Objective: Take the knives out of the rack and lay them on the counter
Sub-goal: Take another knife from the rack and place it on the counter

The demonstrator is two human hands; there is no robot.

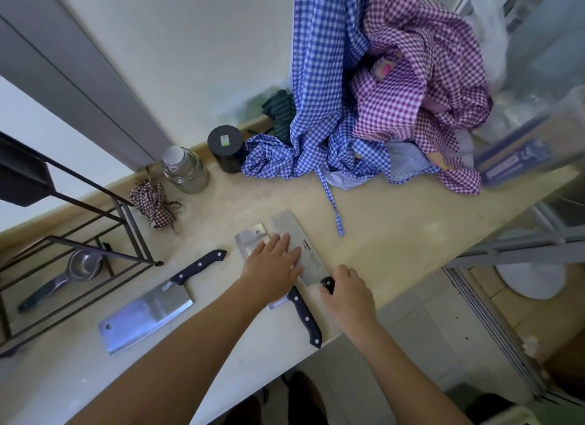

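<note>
My left hand [273,266] lies open, flat on cleaver [296,247]; right hand [346,293] grips its handle; blade print unreadable.

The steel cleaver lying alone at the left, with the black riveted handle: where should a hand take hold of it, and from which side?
Grip the steel cleaver by its black riveted handle, coming from the far side: the handle points away toward the wall, clear of the blade.

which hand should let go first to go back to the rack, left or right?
Left, probably. The left hand only rests flat on the cleaver blade and is nearer the rack; the right hand grips that cleaver's handle.
</note>
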